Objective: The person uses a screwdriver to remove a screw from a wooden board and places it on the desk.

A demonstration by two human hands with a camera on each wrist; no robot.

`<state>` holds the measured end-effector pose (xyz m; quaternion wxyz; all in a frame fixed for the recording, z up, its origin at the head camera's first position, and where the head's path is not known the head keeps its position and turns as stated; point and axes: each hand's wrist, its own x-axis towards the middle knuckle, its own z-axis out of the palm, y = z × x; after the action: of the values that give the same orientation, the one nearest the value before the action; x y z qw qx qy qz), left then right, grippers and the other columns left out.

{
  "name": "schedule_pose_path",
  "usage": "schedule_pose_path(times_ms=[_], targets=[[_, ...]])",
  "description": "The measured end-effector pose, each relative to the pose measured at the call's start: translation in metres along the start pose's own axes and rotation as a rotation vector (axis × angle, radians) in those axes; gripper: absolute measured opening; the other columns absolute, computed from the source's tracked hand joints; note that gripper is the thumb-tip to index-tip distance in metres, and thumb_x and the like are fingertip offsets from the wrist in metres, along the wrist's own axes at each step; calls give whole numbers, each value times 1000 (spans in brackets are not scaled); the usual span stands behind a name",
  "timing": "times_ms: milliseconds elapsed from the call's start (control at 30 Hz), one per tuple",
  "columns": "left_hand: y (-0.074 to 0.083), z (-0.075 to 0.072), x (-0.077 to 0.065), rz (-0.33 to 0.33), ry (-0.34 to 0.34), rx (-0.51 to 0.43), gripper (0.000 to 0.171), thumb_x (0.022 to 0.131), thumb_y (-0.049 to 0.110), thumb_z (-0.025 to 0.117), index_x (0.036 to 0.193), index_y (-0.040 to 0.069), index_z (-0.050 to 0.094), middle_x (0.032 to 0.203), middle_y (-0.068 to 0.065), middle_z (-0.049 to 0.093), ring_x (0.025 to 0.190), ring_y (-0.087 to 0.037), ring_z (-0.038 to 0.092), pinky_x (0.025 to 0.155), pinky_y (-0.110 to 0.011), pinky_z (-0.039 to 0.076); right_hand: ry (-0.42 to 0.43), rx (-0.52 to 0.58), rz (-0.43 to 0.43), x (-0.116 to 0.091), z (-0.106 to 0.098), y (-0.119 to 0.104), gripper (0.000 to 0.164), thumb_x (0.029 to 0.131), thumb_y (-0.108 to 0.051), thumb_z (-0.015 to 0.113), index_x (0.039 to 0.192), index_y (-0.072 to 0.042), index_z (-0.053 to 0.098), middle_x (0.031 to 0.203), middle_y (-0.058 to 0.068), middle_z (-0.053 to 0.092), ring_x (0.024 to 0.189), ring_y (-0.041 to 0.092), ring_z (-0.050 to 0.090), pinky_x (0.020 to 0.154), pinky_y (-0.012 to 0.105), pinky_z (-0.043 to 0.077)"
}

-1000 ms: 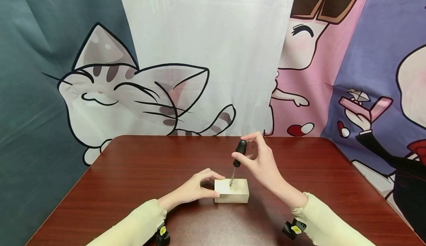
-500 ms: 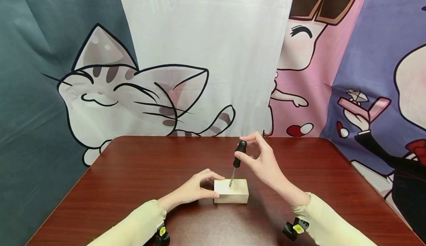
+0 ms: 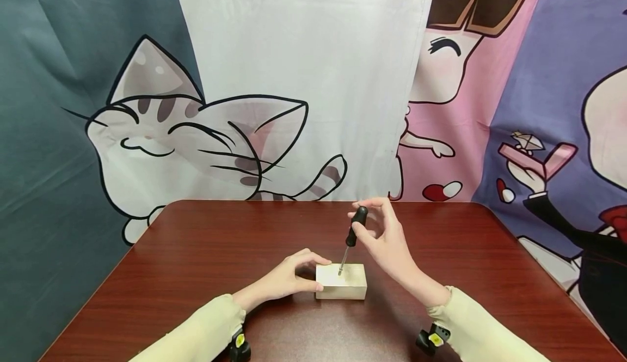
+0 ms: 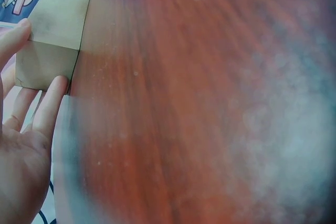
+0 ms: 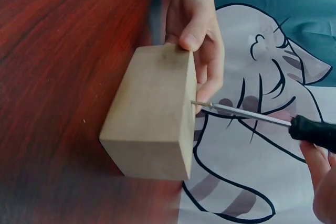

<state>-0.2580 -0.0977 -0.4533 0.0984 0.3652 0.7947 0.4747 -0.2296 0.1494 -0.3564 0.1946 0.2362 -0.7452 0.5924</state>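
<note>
A pale wooden block point(image 3: 350, 291) lies on the table, its long side facing me. My left hand point(image 3: 279, 277) grips its left end, thumb at the near side and fingers at the far side. In my right hand point(image 3: 387, 242) is a screwdriver point(image 3: 358, 220) with a black handle, pinched between thumb and fingers. The screwdriver leans slightly right, shaft pointing down at the block's top. In the right wrist view, its tip meets a small brass-coloured screw point(image 5: 199, 103) standing in the block's top face. The left wrist view shows my fingers against the block's end point(image 4: 47, 64).
The dark red wooden table point(image 3: 220, 242) stretches out around the block. Behind its far edge hangs a printed cloth point(image 3: 303, 35) with a cartoon cat and figures. Black wrist cameras point(image 3: 433, 338) sit under both sleeves.
The fingers of my right hand have shifted round the handle, and the screwdriver's top has tipped slightly to the right. My left hand and the block stay in place.
</note>
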Motion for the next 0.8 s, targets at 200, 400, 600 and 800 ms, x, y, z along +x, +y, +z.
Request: schedule_pose_path(times_ms=[200, 400, 600, 800], targets=[[2, 0, -1, -3, -1, 2, 49, 84, 30, 79, 130, 28, 61, 118, 4, 59, 109, -8, 64, 99, -28, 50, 145, -120, 85, -1, 1, 0, 41, 83, -16, 81, 117, -16, 58, 94, 3, 61, 74, 8, 60, 60, 22, 56], [3, 0, -1, 0, -4, 1, 49, 85, 29, 79, 130, 28, 61, 119, 4, 59, 109, -8, 63, 100, -27, 50, 124, -116, 92, 1, -4, -2, 40, 82, -13, 81, 116, -16, 61, 88, 6, 63, 64, 11, 61, 58, 24, 55], [2, 0, -1, 2, -4, -2, 48, 85, 30, 78, 130, 28, 61, 119, 3, 59, 109, -8, 63, 100, -27, 49, 41, -21, 79, 2, -7, -3, 39, 86, -9, 76, 123, -13, 63, 96, 4, 71, 78, 10, 70, 71, 26, 60], [2, 0, -1, 2, 0, -3, 48, 85, 31, 79, 129, 28, 61, 117, 3, 59, 109, -8, 64, 99, -27, 49, -79, 46, 10, 3, -7, -2, 37, 94, -5, 65, 130, -12, 58, 112, 17, 70, 98, 20, 72, 81, 27, 60]])
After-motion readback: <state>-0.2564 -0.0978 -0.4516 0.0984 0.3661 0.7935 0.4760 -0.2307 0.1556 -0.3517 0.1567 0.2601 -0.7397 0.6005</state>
